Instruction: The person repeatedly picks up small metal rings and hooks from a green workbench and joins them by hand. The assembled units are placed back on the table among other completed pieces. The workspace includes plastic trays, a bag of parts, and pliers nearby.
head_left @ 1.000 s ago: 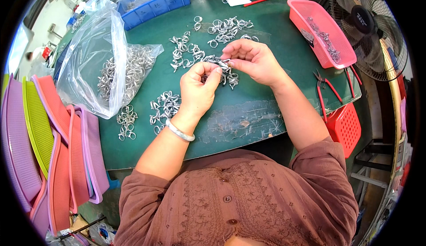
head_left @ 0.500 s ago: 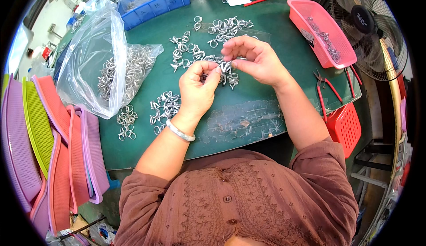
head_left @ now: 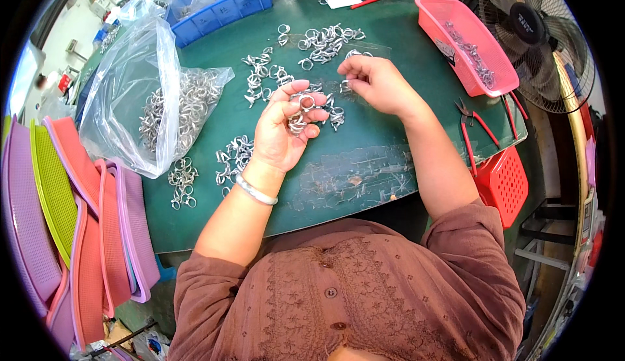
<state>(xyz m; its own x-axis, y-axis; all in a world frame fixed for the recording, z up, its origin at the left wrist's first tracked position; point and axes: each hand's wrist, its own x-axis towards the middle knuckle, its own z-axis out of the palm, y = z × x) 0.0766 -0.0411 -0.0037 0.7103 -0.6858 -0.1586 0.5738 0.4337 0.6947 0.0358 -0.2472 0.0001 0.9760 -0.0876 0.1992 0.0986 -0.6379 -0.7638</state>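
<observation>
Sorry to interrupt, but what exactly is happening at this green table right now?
A person seated at the green table is sorting small silver metal rings. The left hand holds a few rings in its fingers, while the right hand picks at loose rings on the tabletop beside it. More rings lie in heaps across the table and fill a clear plastic bag on the left. A pink tray and red-handled pliers sit to the right.

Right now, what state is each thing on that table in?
Left hand: fingers curled, holding metal rings.
Right hand: pinching a small part.
Clear plastic bag: open, part-filled with rings.
Red-handled pliers: lying unused.
Pink tray: holding metal parts.
</observation>
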